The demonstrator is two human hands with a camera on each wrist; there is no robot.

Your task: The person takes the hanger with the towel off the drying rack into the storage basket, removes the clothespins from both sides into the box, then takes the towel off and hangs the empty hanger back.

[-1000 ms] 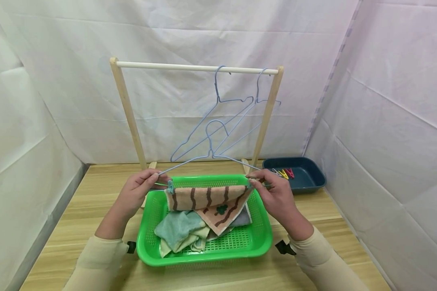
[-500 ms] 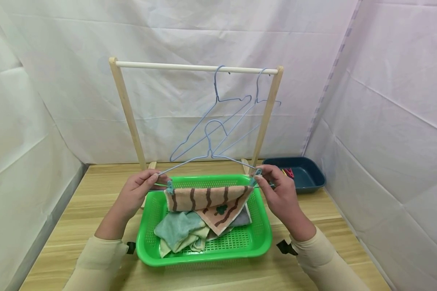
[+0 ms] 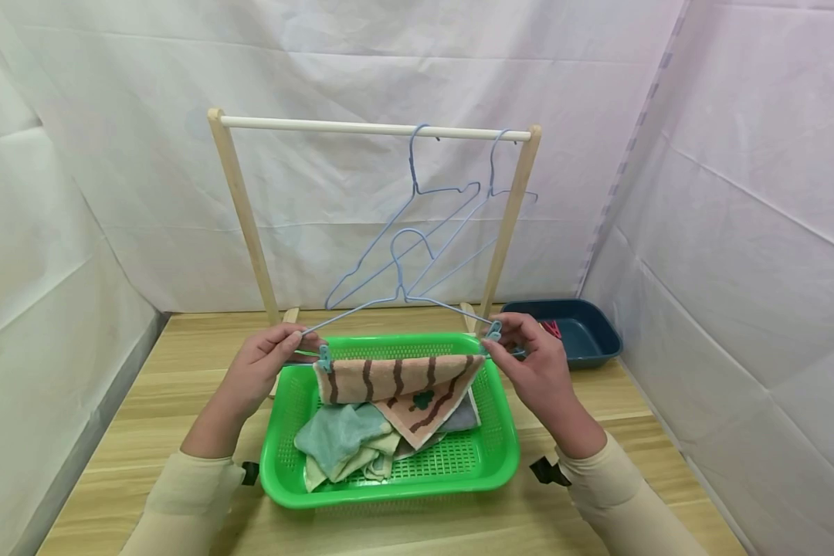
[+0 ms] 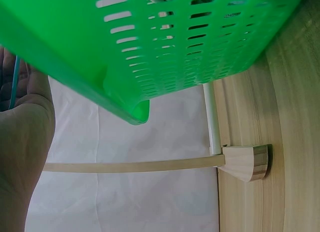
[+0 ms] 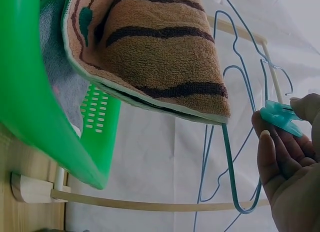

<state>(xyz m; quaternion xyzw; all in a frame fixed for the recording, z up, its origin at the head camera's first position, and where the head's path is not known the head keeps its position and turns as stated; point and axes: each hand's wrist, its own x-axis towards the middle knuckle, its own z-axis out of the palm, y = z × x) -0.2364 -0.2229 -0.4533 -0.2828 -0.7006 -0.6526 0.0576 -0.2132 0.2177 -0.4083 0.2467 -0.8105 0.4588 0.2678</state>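
A blue wire hanger (image 3: 401, 292) is held up over the green basket (image 3: 389, 498). My left hand (image 3: 257, 363) pinches its left end between thumb and fingers. Draped over the hanger's lower bar is a peach towel (image 3: 382, 378) with brown wavy stripes, one corner hanging lower. A teal clothespin (image 3: 325, 357) grips the towel's left end at the bar. My right hand (image 3: 531, 359) pinches another teal clothespin (image 5: 280, 117) near the hanger's right end; the right wrist view shows it apart from the towel. Only the palm side of my left hand shows in the left wrist view.
A wooden rack with a white rail (image 3: 320, 126) stands behind the basket, bearing two more blue hangers (image 3: 417, 193). Crumpled light-blue and cream cloth (image 3: 344, 440) and a grey cloth (image 3: 464, 415) lie in the basket. A dark blue tray (image 3: 587, 336) with a red clothespin (image 3: 551, 330) sits back right.
My right hand has moved a little right and up, away from the towel's right corner, with the clothespin, which has turned in the fingers. My left hand and the towel have barely moved.
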